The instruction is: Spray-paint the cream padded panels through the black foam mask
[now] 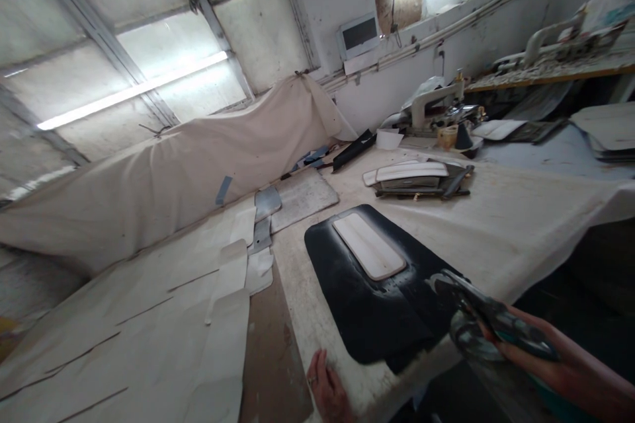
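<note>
My right hand (520,337) is wrapped round the handle of a spray gun (469,304) with a dull metal cup below it. The gun's nozzle end is over the right edge of a black sheet (337,291) with rounded corners. On that sheet lies a smaller white panel (370,244), with a pale, misty residue on the black around it. My left hand (327,386) rests on the cloth-covered table (307,304) near its front edge, left of the black sheet. Its fingers are stretched out, a ring shows on one, and it holds nothing.
Overlapping pale sheets (198,317) cover the left side. A stack of white and dark pieces (417,178) lies behind the black sheet. Further back stands a sewing machine (436,106). A draped cloth (223,145) hangs along the windows. A person (608,10) is at the far right.
</note>
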Tool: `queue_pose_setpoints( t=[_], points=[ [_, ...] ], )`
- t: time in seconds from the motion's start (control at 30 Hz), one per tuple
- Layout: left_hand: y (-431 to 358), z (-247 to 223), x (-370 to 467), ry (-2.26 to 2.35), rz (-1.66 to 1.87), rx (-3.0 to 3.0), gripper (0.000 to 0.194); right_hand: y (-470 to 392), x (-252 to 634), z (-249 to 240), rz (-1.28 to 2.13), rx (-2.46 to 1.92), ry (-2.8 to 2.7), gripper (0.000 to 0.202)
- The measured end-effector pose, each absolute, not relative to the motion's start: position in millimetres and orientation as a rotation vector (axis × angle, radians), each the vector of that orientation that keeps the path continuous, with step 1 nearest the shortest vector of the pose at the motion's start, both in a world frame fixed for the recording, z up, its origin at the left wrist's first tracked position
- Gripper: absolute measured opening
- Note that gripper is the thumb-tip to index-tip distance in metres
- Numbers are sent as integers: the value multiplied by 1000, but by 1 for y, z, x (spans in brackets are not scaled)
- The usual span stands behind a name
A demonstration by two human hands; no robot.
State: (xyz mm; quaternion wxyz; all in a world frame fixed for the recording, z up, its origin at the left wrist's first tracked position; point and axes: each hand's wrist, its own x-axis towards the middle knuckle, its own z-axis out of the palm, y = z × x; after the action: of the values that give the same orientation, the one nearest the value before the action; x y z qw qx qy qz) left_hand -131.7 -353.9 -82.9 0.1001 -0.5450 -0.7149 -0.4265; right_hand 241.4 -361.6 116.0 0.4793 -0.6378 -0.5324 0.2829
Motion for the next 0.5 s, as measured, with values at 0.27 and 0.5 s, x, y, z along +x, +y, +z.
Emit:
queue_pose_setpoints(
  t=[0.27, 0.5],
  points=[
    [-353, -86, -132, -2193, -1370, -1583, 38, -365, 252, 111, 803, -1519, -1275, 31],
    [-356, -80, -129, -2231, -1390, -1590, 39, -373, 251, 104, 641, -1557, -1274, 40]
  ],
)
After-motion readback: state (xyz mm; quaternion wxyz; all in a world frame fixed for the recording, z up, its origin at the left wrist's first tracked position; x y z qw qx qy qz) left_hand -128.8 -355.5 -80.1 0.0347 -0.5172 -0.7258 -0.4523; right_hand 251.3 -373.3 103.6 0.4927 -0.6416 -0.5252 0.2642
